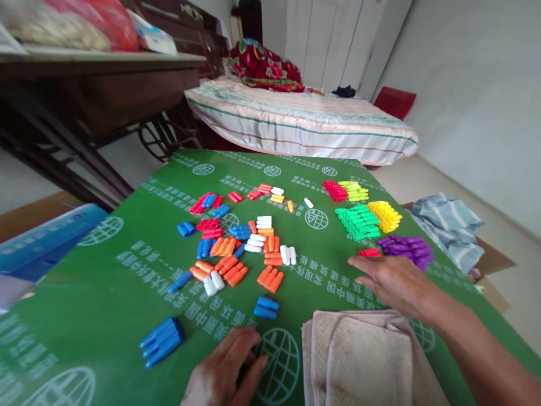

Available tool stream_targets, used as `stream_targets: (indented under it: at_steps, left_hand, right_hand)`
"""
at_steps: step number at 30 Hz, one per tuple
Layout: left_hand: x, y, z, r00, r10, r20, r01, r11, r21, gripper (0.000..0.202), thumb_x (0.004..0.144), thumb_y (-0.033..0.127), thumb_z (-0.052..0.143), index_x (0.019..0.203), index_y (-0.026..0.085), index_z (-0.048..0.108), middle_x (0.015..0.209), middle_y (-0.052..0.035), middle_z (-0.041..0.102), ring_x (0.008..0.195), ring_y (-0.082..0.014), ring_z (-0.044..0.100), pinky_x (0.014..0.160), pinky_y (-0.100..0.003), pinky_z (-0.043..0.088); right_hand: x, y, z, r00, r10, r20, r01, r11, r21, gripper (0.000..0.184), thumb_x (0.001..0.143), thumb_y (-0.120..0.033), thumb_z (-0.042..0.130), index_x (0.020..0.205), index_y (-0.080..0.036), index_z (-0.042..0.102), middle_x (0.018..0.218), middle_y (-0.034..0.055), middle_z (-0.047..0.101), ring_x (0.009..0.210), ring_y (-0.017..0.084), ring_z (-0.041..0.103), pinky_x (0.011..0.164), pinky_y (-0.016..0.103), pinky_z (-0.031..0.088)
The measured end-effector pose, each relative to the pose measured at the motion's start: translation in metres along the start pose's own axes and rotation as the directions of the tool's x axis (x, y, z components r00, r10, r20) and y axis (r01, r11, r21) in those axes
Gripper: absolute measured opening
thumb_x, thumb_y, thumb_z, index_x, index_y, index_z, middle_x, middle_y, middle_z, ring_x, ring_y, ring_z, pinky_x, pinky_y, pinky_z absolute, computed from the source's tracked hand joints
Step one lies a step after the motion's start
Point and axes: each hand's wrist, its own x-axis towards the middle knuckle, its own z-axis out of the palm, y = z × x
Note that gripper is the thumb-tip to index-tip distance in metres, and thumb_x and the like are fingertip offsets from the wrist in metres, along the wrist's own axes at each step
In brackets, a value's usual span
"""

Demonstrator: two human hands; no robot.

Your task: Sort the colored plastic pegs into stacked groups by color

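My right hand [393, 276] is stretched out low over the right side of the green board [139, 316]. Its fingers are extended just in front of a few red pen-cap-like plastic tubes [369, 252], beside a purple pile [406, 251]; whether they touch is hard to tell. My left hand [228, 363] rests near the front edge, fingers bent, thumb apart, with nothing visible in it. Closest to it lie blue tubes [266, 307], and another blue bundle [162, 341] is to its left. Mixed orange tubes [270, 278], white tubes [213, 283] and red tubes [209, 228] are scattered mid-board.
Stacked green tubes [358, 221], yellow tubes [384, 216], red tubes [335, 190] and lime tubes [354, 190] stand at the right. A folded beige cloth [367, 355] lies at the front. Beyond are a bed [296, 124] and a dark sewing table [127, 107].
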Motion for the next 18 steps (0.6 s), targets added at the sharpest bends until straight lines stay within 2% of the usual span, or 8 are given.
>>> stream_targets:
  at_steps: [5,8,11,14,18]
  left_hand:
    - [-0.003,0.014,-0.005,0.99,-0.098,0.099,0.108,0.99,-0.096,0.008,0.085,0.024,0.05,0.091,0.024,0.055,0.086,-0.0006,0.064,0.069,-0.0101,0.063,0.064,-0.018,0.053]
    - [-0.005,0.017,-0.007,0.986,-0.127,0.112,0.139,0.984,-0.112,0.006,0.084,0.021,0.049,0.086,0.023,0.054,0.081,-0.001,0.061,0.068,-0.0114,0.06,0.061,-0.02,0.051]
    - [-0.008,0.016,-0.01,0.985,-0.136,0.106,0.147,0.985,-0.094,0.005,0.083,0.02,0.049,0.085,0.022,0.053,0.08,-0.0017,0.06,0.069,-0.012,0.058,0.06,-0.02,0.049]
    - [-0.008,0.013,-0.017,0.985,-0.141,0.094,0.149,0.986,-0.074,0.006,0.083,0.019,0.049,0.087,0.022,0.052,0.084,-0.0026,0.061,0.073,-0.0129,0.059,0.063,-0.021,0.049]
    - [-0.001,0.009,-0.035,0.979,-0.177,0.103,0.179,0.984,-0.015,0.008,0.085,0.023,0.047,0.089,0.021,0.054,0.086,-0.0032,0.062,0.074,-0.0134,0.06,0.064,-0.023,0.05]
  right_hand:
    - [-0.001,-0.054,0.02,0.973,-0.199,-0.118,0.216,0.964,0.153,0.029,0.082,-0.023,0.051,0.108,-0.029,0.062,0.093,0.0032,0.072,0.077,0.021,0.067,0.062,0.029,0.045]
    - [-0.001,-0.086,0.035,0.935,-0.292,-0.2,0.329,0.926,0.186,0.032,0.078,-0.018,0.052,0.107,-0.029,0.063,0.091,0.0034,0.072,0.076,0.021,0.067,0.065,0.03,0.046]
    - [0.001,-0.112,0.048,0.9,-0.329,-0.287,0.392,0.898,0.198,0.032,0.078,-0.018,0.053,0.107,-0.028,0.062,0.089,0.0034,0.072,0.077,0.02,0.066,0.069,0.03,0.047]
    - [0.006,-0.124,0.056,0.893,-0.33,-0.306,0.401,0.893,0.205,0.029,0.079,-0.019,0.053,0.104,-0.028,0.063,0.086,0.0029,0.072,0.075,0.02,0.066,0.069,0.03,0.047]
    - [0.012,-0.124,0.064,0.891,-0.352,-0.288,0.413,0.892,0.187,0.025,0.084,-0.02,0.047,0.101,-0.027,0.063,0.086,0.0033,0.072,0.071,0.02,0.067,0.064,0.031,0.047]
